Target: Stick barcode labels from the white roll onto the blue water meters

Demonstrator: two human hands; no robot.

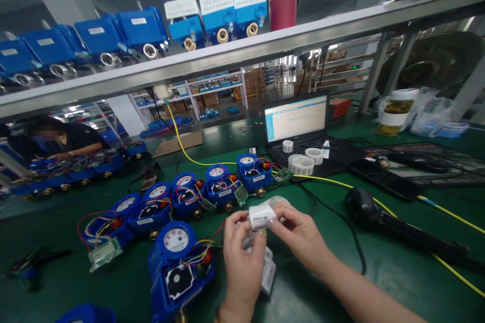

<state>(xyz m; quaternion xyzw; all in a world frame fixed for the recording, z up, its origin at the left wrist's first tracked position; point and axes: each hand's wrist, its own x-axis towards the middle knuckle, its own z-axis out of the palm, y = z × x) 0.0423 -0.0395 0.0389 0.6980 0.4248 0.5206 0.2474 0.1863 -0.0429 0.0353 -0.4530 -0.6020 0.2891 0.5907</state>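
A white strip of barcode labels (261, 216) is stretched between my two hands, its printed side facing me. My left hand (242, 262) pinches the strip's left end between thumb and fingers. At its right end the fingers of my right hand (303, 234) are closed on the strip. More white labels with printed bars (268, 276) show below my left hand; whether they join the strip I cannot tell. To the left of my hands stands an opened blue water meter (182, 267) with a round dial and loose coloured wires.
Several more opened blue meters (220, 186) stand in a row behind my hands. Rolls of white labels (301, 164) lie on a laptop (295, 121). A black handheld scanner (397, 227) and yellow cable lie right. Above runs a shelf (212, 55) with boxed meters. A person works at left.
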